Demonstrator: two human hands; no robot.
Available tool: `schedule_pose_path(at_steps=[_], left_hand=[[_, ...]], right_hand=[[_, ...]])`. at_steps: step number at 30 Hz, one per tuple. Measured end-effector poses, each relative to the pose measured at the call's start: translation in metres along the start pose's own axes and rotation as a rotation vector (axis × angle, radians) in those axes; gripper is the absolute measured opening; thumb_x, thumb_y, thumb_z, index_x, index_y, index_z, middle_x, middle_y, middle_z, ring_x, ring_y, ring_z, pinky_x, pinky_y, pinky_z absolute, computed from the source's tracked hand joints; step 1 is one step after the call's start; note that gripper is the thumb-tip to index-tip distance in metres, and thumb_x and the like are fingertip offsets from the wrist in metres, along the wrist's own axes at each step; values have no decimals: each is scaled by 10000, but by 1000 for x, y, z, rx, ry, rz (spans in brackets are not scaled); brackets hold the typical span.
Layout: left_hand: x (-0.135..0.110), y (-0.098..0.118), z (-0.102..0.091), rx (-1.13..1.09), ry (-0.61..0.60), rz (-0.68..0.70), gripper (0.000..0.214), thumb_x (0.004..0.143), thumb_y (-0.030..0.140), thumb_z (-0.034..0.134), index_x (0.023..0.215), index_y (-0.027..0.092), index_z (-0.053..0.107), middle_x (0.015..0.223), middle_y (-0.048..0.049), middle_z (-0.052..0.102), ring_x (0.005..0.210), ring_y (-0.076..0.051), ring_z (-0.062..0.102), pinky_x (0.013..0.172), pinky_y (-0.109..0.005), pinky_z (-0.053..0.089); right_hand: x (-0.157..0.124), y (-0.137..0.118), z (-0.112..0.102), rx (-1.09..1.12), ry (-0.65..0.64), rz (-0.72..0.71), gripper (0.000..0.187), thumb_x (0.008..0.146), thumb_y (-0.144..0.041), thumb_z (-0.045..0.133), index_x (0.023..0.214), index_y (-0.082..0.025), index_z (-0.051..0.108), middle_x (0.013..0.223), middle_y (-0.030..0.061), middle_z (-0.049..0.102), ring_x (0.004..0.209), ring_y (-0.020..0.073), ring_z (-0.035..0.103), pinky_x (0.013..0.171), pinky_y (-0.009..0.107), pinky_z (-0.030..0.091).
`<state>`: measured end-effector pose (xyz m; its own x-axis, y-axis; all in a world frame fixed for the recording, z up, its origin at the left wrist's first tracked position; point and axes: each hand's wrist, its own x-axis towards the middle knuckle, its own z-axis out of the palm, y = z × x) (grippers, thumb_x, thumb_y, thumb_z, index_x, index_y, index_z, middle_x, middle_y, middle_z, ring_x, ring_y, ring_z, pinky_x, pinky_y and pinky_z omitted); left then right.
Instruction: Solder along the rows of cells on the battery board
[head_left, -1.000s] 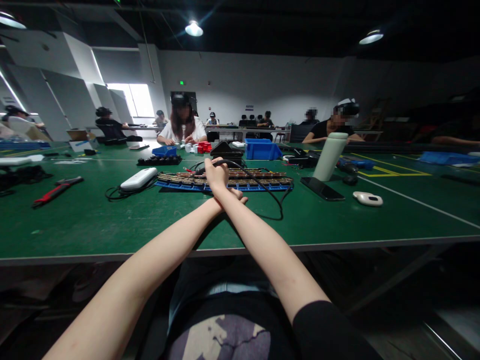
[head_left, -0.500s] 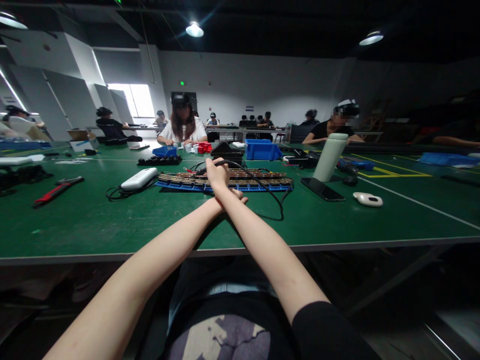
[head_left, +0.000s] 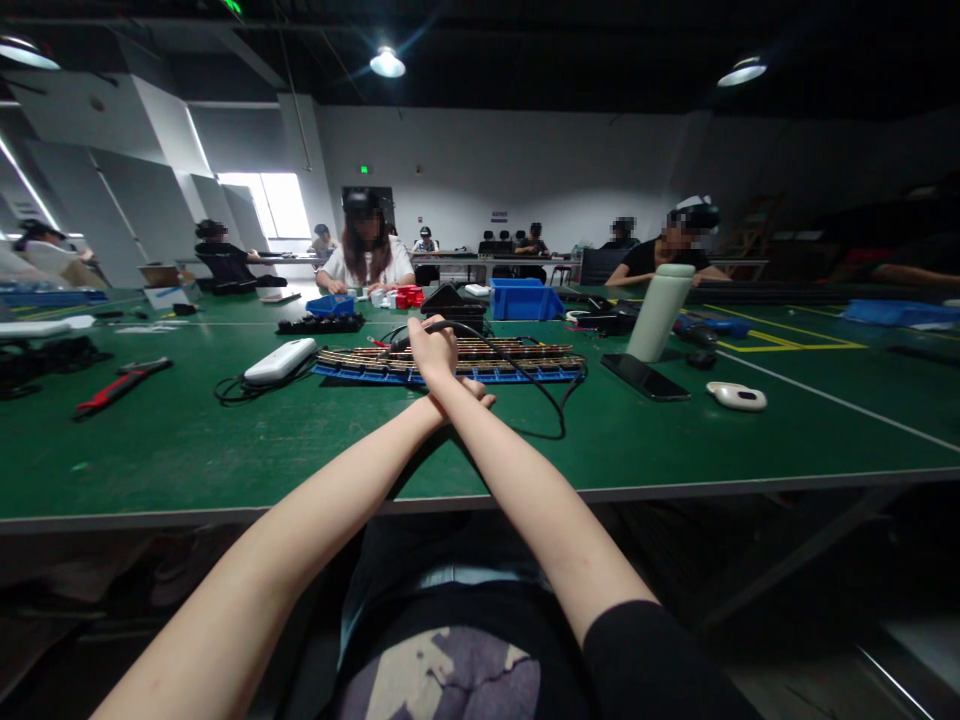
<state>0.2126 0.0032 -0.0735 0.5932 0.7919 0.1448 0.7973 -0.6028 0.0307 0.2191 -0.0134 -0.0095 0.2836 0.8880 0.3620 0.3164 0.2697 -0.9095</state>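
Right hand (head_left: 433,350) is closed around a black tool (head_left: 403,340), the fingers curled over its handle. The forearm crosses over the left one at the wrist. Left hand (head_left: 472,394) lies under that wrist with its fingertips showing on the far side. Whether it grips the wrist or only props it cannot be told, since the right arm covers most of it.

In the head view, hardly anything has changed over the last second. Both hands and the tool sit in the same spot, and only the camera has drifted a little, so the hold reads as a steady, braced one.

The tool is slim and dark, and its tip is hidden behind the hand. A black cable (head_left: 529,372) runs from it in a loop to the right and down onto the green bench (head_left: 187,440). It hangs just above a blue tray (head_left: 525,377) that carries long rows of brass-coloured parts (head_left: 517,352).

Left of the tray lies a white device (head_left: 279,360), with a red-handled tool (head_left: 112,385) further left. To the right stand a pale bottle (head_left: 660,312) and a dark flat slab (head_left: 643,377). Other people sit at benches beyond.
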Motion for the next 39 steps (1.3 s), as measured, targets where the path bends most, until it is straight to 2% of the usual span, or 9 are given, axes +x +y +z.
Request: schedule_pose_path(at_steps=[6, 18, 29, 39], left_hand=[[-4, 6, -6, 85, -14, -42, 335, 897, 369, 389, 752, 148, 595, 519, 27, 335, 537, -130, 375, 644, -292, 380], [-3, 6, -8, 183, -71, -26, 385, 927, 408, 338, 834, 147, 606, 564, 22, 415, 529, -132, 397, 657, -284, 367], [-7, 9, -11, 174, -52, -21, 332, 927, 370, 372, 789, 148, 577, 541, 38, 318, 516, -115, 338, 591, -275, 281], [-6, 12, -12, 164, -52, -58, 368, 914, 401, 355, 776, 159, 596, 551, 18, 424, 533, -140, 437, 615, -274, 350]], right_hand=[[0, 1, 1, -5, -2, -23, 192, 731, -408, 514, 642, -239, 505, 690, 7, 583, 797, 224, 594, 779, 361, 485], [-1, 2, 2, 5, 1, -36, 184, 732, -401, 504, 638, -245, 477, 633, -6, 541, 743, 208, 576, 769, 349, 478], [-2, 1, 1, 2, 1, -38, 174, 733, -391, 510, 642, -248, 471, 648, -10, 546, 741, 206, 569, 756, 345, 473], [1, 6, 4, -2, -10, -47, 179, 728, -413, 504, 664, -254, 452, 631, -12, 530, 720, 209, 561, 744, 344, 467]])
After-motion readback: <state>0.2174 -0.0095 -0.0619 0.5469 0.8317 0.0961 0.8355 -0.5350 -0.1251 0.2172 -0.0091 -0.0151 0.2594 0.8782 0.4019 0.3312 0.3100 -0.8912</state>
